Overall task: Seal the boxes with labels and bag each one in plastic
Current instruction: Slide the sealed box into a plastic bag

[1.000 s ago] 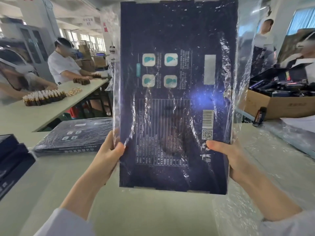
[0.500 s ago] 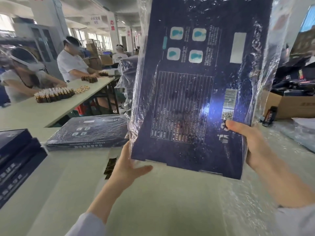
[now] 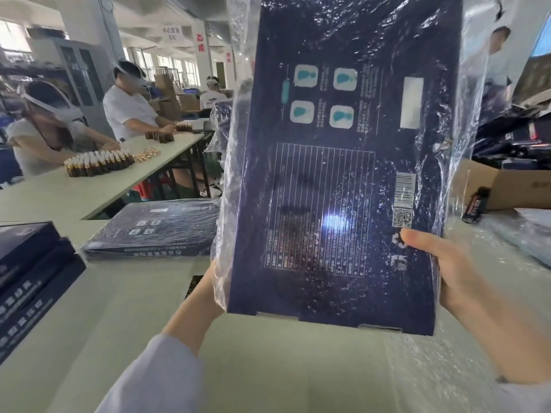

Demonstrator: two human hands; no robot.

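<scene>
A person held a large dark blue box (image 3: 343, 174) up in the air in front of them, above a pale bench (image 3: 268, 368), with the printed back panel facing them. A clear, crinkled plastic bag (image 3: 465, 144) covered the box and stood out past its top and both long sides; only the bottom edge of the box looked bare. The right hand (image 3: 447, 263) gripped the lower right corner of the box through the plastic, thumb pressed on the front just below the square code, its fingers hidden behind. The left hand (image 3: 208, 290) sat at the lower left corner of the box, mostly behind the bag, so it could not be told how its fingers lay. A second earlier the box had stood straight and square with the left thumb clamped on its front edge; now the box had come closer and leaned its top to the right, and that thumb had slipped out of sight behind the corner. This suggested the box was nearly seated in its bag and that closing the open end was probably what remained. To the left of the held box, an already bagged box (image 3: 155, 231) lay flat on the bench, and farther left a stack of unbagged boxes (image 3: 29, 278) waited.
</scene>
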